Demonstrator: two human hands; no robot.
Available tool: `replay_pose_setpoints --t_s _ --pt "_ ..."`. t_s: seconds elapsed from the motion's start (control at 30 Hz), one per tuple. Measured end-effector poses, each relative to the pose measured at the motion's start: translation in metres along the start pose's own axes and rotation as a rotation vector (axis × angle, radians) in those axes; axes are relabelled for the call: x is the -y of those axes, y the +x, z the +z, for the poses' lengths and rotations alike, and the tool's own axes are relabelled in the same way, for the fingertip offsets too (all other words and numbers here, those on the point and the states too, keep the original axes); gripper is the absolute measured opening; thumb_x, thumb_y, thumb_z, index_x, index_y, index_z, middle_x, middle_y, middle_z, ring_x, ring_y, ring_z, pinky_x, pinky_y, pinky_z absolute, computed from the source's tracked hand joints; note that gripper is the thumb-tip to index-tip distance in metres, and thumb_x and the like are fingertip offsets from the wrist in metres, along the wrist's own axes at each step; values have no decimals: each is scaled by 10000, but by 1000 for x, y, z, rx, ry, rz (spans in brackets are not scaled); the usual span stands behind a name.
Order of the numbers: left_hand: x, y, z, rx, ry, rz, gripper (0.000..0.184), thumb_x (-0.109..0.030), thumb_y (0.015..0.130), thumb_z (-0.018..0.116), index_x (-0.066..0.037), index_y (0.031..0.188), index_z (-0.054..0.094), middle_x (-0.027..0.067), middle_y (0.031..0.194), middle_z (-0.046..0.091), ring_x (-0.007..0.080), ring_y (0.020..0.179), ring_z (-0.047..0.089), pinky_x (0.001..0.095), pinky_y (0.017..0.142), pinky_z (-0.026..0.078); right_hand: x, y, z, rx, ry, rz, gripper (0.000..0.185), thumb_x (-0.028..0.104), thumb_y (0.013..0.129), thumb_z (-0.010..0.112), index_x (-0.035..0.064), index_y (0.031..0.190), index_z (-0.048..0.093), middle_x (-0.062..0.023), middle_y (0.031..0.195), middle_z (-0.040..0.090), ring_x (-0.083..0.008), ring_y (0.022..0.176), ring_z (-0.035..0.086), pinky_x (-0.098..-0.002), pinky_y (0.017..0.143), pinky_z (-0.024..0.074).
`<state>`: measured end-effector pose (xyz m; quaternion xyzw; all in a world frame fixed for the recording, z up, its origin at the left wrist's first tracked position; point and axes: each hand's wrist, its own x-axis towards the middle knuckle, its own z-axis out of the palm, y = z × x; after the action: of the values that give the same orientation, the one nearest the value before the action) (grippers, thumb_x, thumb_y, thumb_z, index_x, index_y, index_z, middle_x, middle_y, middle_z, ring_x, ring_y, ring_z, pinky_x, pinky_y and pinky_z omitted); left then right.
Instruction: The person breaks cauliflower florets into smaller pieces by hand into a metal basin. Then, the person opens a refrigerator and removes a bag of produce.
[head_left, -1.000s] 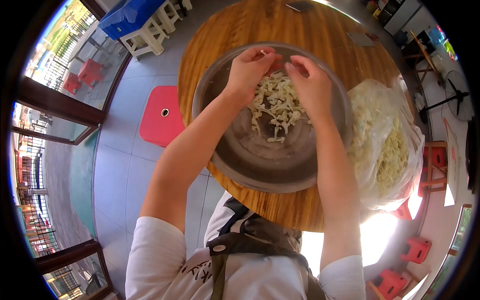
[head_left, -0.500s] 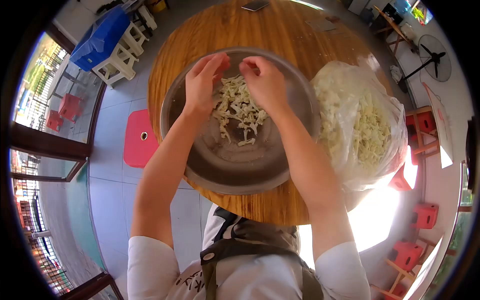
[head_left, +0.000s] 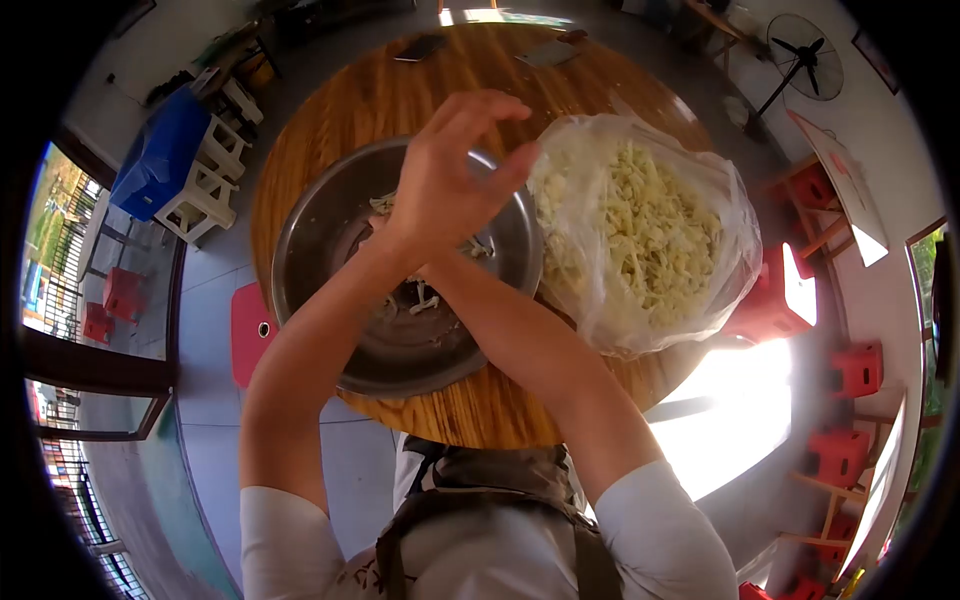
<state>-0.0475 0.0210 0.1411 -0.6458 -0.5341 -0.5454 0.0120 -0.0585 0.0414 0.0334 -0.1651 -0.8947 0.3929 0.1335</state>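
A wide metal basin (head_left: pixel 420 365) holds small pale cauliflower pieces (head_left: pixel 424 298), partly hidden by my arms. My forearms cross above it. My left hand (head_left: pixel 462 170) is on top, over the basin's right half, its fingers stretched forward and thumb apart, with nothing visible in it. Beneath that wrist reaches my right arm; only a bit of my right hand (head_left: pixel 377 222) shows low in the basin by the cauliflower, and its fingers are hidden. Right of the basin sits an open clear plastic bag (head_left: pixel 590 290) full of cut cauliflower (head_left: pixel 660 225).
Basin and bag stand on a round wooden table (head_left: pixel 480 415). Two flat dark objects lie near its far edge, one like a phone (head_left: pixel 420 47). A red stool (head_left: pixel 248 330) is at the left, white stools (head_left: pixel 200 205) beyond, and a standing fan (head_left: pixel 805 58) at far right.
My left hand has swung right across the basin, and my right hand has moved left beneath it, so the arms now cross. The camera view has shifted, too.
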Motion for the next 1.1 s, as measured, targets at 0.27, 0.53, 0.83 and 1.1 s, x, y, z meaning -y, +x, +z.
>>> replay_pose_setpoints --t_s 0.27,0.53,0.83,1.1 --pt "-44 31 144 1152 367 170 554 -332 661 732 -49 1109 569 144 1045 531 320 1050 501 481 842 397 -31 10 60 96 -397 283 505 388 825 587 121 1243 489 -141 1396 279 -386 1304 182 -588 982 274" --pt "-1 8 197 1255 756 -70 1044 -565 522 771 -130 1367 340 178 1415 266 447 1258 290 573 993 290 -27 8 26 368 -562 118 631 450 803 594 125 1317 427 -183 1379 333 -381 1293 226 -431 1060 234" --pt "44 11 239 1369 466 -167 757 -482 469 819 -194 1138 612 103 1296 447 384 1108 477 475 914 406 -20 9 19 411 -507 164 535 420 822 589 121 1253 487 -110 1386 328 -323 1312 191 -609 962 285" --pt "58 -9 242 1076 412 -33 505 -339 574 735 -187 1047 641 95 1081 564 310 997 551 443 819 455 -23 5 22 321 -534 110 475 375 829 586 116 1219 504 -86 1356 363 -309 1282 220 -594 916 319"
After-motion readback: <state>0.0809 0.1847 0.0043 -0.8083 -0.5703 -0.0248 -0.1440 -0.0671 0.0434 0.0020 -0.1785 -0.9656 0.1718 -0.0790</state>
